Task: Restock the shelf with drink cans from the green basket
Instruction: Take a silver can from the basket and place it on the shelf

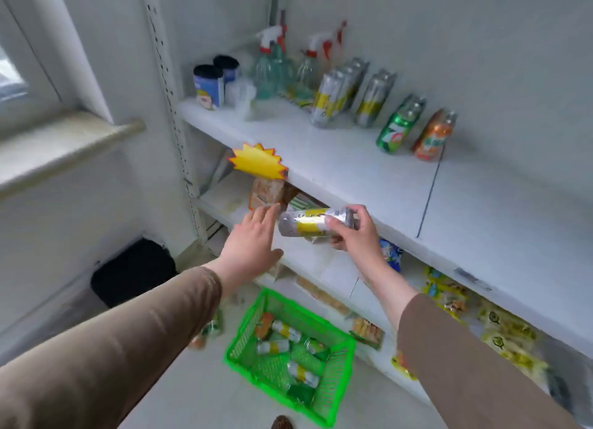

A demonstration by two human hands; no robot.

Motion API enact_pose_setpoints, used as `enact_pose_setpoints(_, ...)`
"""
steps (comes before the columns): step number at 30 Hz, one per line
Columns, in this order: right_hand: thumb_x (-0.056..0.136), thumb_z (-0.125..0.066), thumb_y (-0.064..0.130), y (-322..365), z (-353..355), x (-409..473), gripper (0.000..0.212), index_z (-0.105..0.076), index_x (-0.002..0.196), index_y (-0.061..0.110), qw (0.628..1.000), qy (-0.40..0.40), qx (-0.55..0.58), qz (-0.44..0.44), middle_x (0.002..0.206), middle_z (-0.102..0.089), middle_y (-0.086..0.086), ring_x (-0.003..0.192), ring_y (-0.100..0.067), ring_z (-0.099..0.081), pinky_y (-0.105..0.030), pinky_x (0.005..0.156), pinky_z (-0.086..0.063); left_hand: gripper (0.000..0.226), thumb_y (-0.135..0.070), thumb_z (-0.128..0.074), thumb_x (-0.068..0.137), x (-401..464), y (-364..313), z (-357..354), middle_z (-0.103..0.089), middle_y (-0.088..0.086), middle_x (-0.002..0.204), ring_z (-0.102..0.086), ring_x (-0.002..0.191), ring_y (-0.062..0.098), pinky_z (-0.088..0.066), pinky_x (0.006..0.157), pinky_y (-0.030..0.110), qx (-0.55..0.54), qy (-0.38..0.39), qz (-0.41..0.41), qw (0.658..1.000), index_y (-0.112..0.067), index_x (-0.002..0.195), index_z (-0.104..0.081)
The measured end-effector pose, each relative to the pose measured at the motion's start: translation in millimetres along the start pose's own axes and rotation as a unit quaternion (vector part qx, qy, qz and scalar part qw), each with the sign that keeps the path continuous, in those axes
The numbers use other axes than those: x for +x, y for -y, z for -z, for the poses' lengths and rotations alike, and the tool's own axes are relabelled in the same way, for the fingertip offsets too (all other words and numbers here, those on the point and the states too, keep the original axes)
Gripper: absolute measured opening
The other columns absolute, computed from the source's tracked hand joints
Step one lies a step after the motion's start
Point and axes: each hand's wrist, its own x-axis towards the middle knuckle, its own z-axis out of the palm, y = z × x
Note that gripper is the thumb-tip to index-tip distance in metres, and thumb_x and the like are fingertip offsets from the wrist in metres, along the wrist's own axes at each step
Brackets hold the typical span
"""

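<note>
My right hand (354,234) grips a silver can with a yellow band (308,224), held sideways in front of the shelf edge. My left hand (252,241) is open with straight fingers, just left of the can's base, apart from it. The green basket (333,393) stands on the floor below and holds several silver-yellow, green and orange cans. On the white shelf (353,172) stand rows of silver-yellow cans (333,98), a row of green cans (396,130) and a row of orange cans (431,138).
Spray bottles (272,66) and blue-labelled tubs (208,85) fill the shelf's left rear. A yellow starburst tag (256,161) hangs on the shelf edge. Lower shelves hold snack packets (500,326). A black bin (134,271) stands on the floor at left, below a windowsill (64,149).
</note>
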Motion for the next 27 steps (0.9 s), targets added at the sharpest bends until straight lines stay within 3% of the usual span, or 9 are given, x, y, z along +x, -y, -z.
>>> enact_pose_setpoints(4,0.086,-0.077,0.036,43.6,4.8,16.7,0.037,-0.054,0.108,0.017,0.979,-0.019,0.170,-0.112,0.098,-0.072,-0.013,0.068,-0.020,-0.070,-0.031,0.061,-0.057,0.089,-0.036,-0.069,0.082,31.2,-10.1,46.1,-0.038,0.005,0.144,-0.037,0.130,0.030,-0.041,0.101,0.042,-0.009,-0.054,-0.021,0.998,-0.015,0.153,-0.020)
enact_pose_setpoints(8,0.088,-0.071,0.033,67.6,7.5,44.9,0.032,-0.066,0.113,0.013,0.923,0.053,0.330,-0.191,0.094,-0.068,-0.007,0.078,-0.015,-0.060,-0.027,0.070,-0.048,0.088,-0.036,-0.067,0.082,69.4,-15.4,62.6,-0.034,0.005,0.149,-0.033,0.136,0.028,-0.035,0.107,0.038,0.006,-0.067,-0.034,0.997,-0.014,0.153,-0.019)
enact_pose_setpoints(11,0.088,-0.068,0.020,75.0,8.6,71.1,0.030,-0.064,0.114,0.006,0.903,0.109,0.366,-0.197,0.098,-0.070,-0.012,0.087,-0.020,-0.064,-0.029,0.074,-0.056,0.089,-0.037,-0.065,0.084,103.0,-20.2,65.4,-0.031,0.005,0.151,-0.028,0.139,0.026,-0.033,0.111,0.037,0.005,-0.060,-0.038,0.997,-0.016,0.154,-0.015)
enact_pose_setpoints(16,0.081,-0.072,0.004,69.1,4.1,124.3,0.045,-0.062,0.125,0.002,0.945,0.140,0.267,-0.126,0.110,-0.071,-0.017,0.098,-0.027,-0.066,-0.037,0.090,-0.054,0.093,-0.042,-0.067,0.084,150.6,-30.0,62.1,-0.029,0.005,0.152,-0.028,0.138,0.028,-0.035,0.110,0.039,0.018,-0.052,-0.032,0.998,-0.018,0.155,-0.011)
enact_pose_setpoints(20,0.075,-0.085,0.010,60.1,-4.7,160.7,0.054,-0.059,0.122,0.017,0.993,0.068,0.089,-0.043,0.111,-0.073,-0.006,0.104,-0.022,-0.068,-0.034,0.091,-0.054,0.094,-0.042,-0.067,0.084,174.6,-29.6,59.7,-0.029,0.006,0.153,-0.027,0.140,0.028,-0.033,0.112,0.040,0.023,-0.036,-0.016,0.999,-0.018,0.155,-0.010)
enact_pose_setpoints(23,0.070,-0.089,0.016,56.7,-16.9,180.7,0.061,-0.054,0.120,0.026,1.000,0.024,0.008,-0.004,0.110,-0.071,0.001,0.100,-0.014,-0.068,-0.027,0.084,-0.054,0.094,-0.042,-0.067,0.084,187.2,-27.3,54.7,-0.029,0.006,0.154,-0.027,0.140,0.028,-0.034,0.112,0.040,0.026,-0.028,-0.014,0.999,-0.018,0.155,-0.009)
enact_pose_setpoints(27,0.070,-0.089,0.022,55.5,-41.1,208.1,0.062,-0.052,0.119,0.027,0.997,-0.029,-0.064,0.028,0.109,-0.068,0.004,0.102,-0.021,-0.068,-0.036,0.091,-0.055,0.096,-0.043,-0.067,0.084,203.5,-16.9,48.4,-0.027,0.006,0.155,-0.026,0.141,0.027,-0.033,0.112,0.040,0.037,-0.020,-0.009,0.999,-0.019,0.155,-0.008)
